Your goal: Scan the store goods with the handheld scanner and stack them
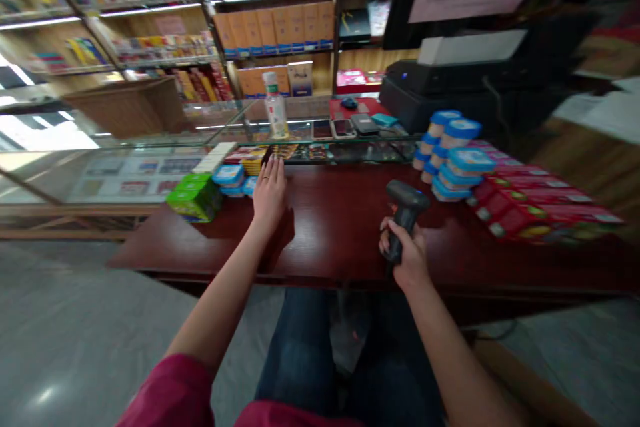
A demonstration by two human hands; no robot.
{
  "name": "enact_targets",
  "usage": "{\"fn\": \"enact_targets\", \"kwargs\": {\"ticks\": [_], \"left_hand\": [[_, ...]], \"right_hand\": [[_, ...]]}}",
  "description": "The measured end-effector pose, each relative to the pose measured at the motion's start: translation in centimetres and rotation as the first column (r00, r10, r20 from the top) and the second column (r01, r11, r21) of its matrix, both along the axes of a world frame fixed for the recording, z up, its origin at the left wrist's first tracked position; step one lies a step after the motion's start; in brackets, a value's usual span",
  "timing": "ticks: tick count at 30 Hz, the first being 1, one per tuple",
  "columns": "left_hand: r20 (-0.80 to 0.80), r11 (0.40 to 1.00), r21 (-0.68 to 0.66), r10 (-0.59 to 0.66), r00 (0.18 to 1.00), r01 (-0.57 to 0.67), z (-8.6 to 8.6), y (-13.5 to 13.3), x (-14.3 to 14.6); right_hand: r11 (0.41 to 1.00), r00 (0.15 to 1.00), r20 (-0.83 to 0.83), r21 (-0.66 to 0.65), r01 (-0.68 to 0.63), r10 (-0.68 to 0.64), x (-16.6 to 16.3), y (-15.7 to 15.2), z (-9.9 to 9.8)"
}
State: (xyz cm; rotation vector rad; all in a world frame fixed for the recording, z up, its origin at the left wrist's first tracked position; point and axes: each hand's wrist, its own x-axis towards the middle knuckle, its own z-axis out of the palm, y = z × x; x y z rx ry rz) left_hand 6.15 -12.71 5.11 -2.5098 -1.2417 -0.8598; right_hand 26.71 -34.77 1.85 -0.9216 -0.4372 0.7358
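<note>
My right hand (pixel 406 255) is closed round the grip of a dark handheld barcode scanner (pixel 406 203), which points away over the dark red counter (pixel 330 227). My left hand (pixel 269 192) lies flat on the counter with its fingers stretched out. It holds nothing. Its fingertips reach towards small blue-lidded tubs (pixel 229 177) and a green box (pixel 196 196) at the counter's left.
Stacked blue-lidded tubs (pixel 453 155) and rows of red boxes (pixel 525 203) fill the counter's right side. Behind it runs a glass display case (pixel 150 147) with a plastic bottle (pixel 275 105) and phones (pixel 333 128) on top. A black printer (pixel 450 83) stands at the right, shelves of goods behind.
</note>
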Motion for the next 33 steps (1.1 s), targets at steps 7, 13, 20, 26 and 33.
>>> {"fn": "enact_targets", "kwargs": {"ticks": [7,13,20,26,33], "left_hand": [[0.032,0.786,0.015,-0.618,0.786,0.618,0.5,-8.8,19.0],[-0.008,0.662,-0.055,-0.749,0.662,0.748,2.8,-12.0,31.5],[0.133,0.658,-0.207,-0.715,0.687,0.724,3.4,-10.8,35.4],[0.592,0.485,-0.210,-0.628,0.505,0.849,1.0,-6.4,26.9],[0.755,0.465,-0.459,-0.245,0.608,0.757,-2.7,0.5,9.7]], "right_hand": [[0.959,0.960,0.007,0.064,0.278,-0.279,6.3,-5.9,-0.9],[0.938,0.945,-0.056,0.115,0.328,-0.324,7.3,-6.5,-1.9],[0.931,0.934,-0.139,0.113,0.346,-0.330,7.9,-5.7,-2.2],[0.977,0.973,-0.121,0.067,0.204,-0.195,8.2,-6.5,-1.5],[0.949,0.947,-0.064,-0.014,-0.315,0.314,5.2,-1.1,-0.2]]}}
